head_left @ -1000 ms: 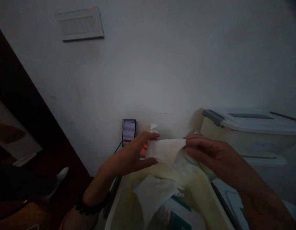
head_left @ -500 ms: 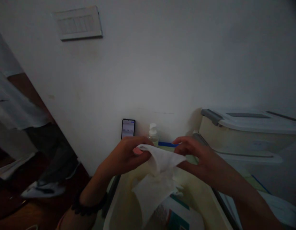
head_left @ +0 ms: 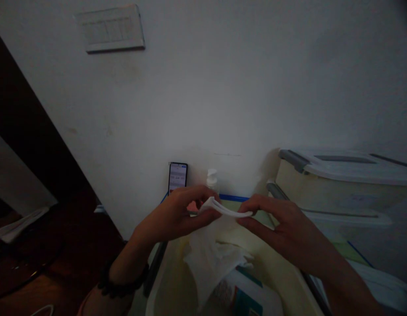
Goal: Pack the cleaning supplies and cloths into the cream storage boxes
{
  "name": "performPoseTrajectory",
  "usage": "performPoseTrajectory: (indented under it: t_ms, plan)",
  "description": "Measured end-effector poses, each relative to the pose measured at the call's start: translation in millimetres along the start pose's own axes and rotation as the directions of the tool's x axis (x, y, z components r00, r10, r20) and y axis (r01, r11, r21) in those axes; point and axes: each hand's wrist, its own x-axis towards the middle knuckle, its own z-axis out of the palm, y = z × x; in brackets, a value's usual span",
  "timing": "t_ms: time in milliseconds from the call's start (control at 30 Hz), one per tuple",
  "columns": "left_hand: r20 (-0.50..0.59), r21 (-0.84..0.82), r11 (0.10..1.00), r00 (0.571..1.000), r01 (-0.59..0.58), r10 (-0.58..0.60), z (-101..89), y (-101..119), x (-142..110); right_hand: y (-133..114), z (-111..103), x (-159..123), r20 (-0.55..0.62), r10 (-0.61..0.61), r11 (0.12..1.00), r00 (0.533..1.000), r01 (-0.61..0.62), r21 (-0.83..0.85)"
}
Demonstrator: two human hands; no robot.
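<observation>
Between my two hands, above a cream plastic bin, a thin white cloth (head_left: 228, 212) is stretched, its upper edge folded. My left hand (head_left: 186, 210), a dark beaded bracelet on its wrist, pinches the cloth's left end. At its right end, my right hand (head_left: 271, 219) pinches it between thumb and fingers. Below, more white cloth (head_left: 206, 265) lies crumpled in the bin (head_left: 292, 281); whether it joins the held piece I cannot tell. Under it is a white and teal package (head_left: 251, 294). Something pink (head_left: 192, 206) shows behind my left fingers, mostly hidden.
Against the wall stand a phone (head_left: 178, 176) with lit digits and a white pump bottle (head_left: 211, 177), both partly hidden by my left hand. Lidded plastic storage boxes (head_left: 341, 188) are stacked at the right. A framed sheet (head_left: 113, 30) hangs on the wall. A dark floor lies left.
The cloth's upper edge has turned from a hanging flap into a narrow fold pulled between my hands. My right hand has lowered slightly and closed on its end. A person at the left has left view.
</observation>
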Motion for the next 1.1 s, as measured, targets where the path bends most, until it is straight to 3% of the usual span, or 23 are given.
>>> performPoseTrajectory:
  t_ms: [333,533,800,867,933,1033,1100]
  plan:
    - [0.0,0.009,0.998,0.998,0.055,-0.055,-2.2,2,0,-1,-2,-1,-0.015,0.03,0.999,0.999,-0.03,-0.016]
    - [-0.046,0.002,1.0,0.999,0.015,-0.015,0.2,-3,-1,1,-3,-1,-0.019,-0.005,1.0,1.0,0.005,0.005]
    - [-0.06,-0.001,0.999,0.997,-0.044,0.044,-0.6,-4,-2,-1,-6,-1,0.029,0.057,0.998,0.998,-0.057,-0.001]
    - [0.011,0.004,0.999,0.999,-0.045,0.045,-0.4,-4,-2,1,-7,-1,0.115,0.062,0.998,0.991,-0.062,-0.002]
    - [0.172,0.01,0.999,0.984,-0.047,0.044,1.5,-6,-3,3,-8,-2,0.282,0.076,0.997,0.956,-0.078,-0.003]
    - [0.403,0.03,0.999,0.915,-0.019,0.005,5.9,-8,-4,5,-7,-4,0.495,0.125,0.991,0.86,-0.131,-0.022]
    - [0.456,0.041,0.999,0.89,0.017,-0.034,7.4,-9,-2,5,-7,-5,0.524,0.147,0.988,0.839,-0.151,-0.035]
